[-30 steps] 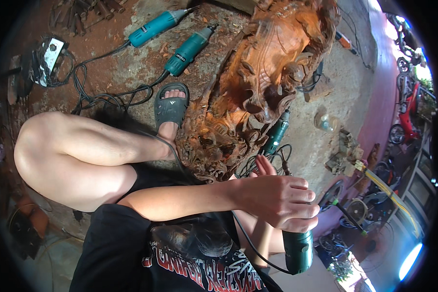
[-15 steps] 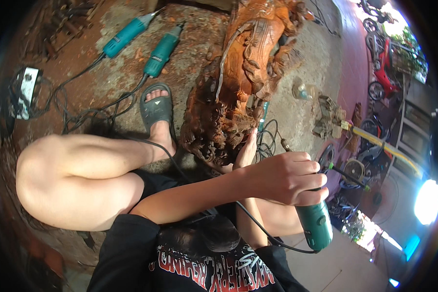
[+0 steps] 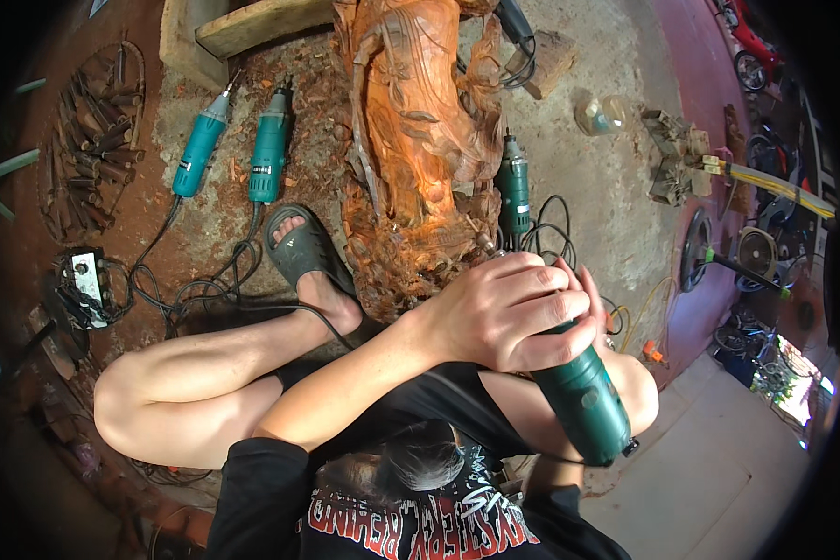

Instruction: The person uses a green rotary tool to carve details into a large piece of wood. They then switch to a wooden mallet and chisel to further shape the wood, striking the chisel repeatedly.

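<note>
Left hand (image 3: pixel 499 313): fingers wrapped around green grinder (image 3: pixel 583 401)
Right hand (image 3: pixel 599 313): now beside left — grip hidden, cannot tell
Tip (image 3: pixel 485 243): swung toward carving (image 3: pixel 415 121) — seemingly working position

Carving (image 3: pixel 411 112), upper centre: wood, glossy on the smooth folds, rough at the lower end. Rotary tool (image 3: pixel 583 403), right of centre: smooth, glossy green plastic-looking casing. Shirt (image 3: pixel 401 527), bottom: matt black cloth. Floor (image 3: pixel 616 191), upper right: rough, matt, concrete-like.
</note>
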A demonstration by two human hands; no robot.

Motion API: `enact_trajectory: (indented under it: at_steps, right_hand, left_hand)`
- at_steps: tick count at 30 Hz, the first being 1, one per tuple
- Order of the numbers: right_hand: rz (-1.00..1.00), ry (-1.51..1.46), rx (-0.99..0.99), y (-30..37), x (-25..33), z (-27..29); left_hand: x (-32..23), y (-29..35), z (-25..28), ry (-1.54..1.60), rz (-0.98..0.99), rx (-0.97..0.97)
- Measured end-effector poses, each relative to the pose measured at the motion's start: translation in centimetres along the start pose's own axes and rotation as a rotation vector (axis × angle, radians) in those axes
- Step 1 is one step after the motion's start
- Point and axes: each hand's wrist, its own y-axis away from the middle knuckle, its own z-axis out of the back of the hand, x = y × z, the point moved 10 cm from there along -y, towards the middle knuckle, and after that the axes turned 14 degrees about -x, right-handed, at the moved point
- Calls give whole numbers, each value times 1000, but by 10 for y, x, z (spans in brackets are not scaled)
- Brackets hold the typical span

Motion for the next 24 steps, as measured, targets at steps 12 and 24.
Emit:
enact_trajectory:
  at_steps: [12, 24]
  right_hand:
    - [211, -74, 478, -42, 39, 0]
    - [186, 93, 428, -54, 27, -18]
  left_hand:
    - [35, 22, -21, -112, 12, -127]
    - [63, 34, -19, -66, 52, -116]
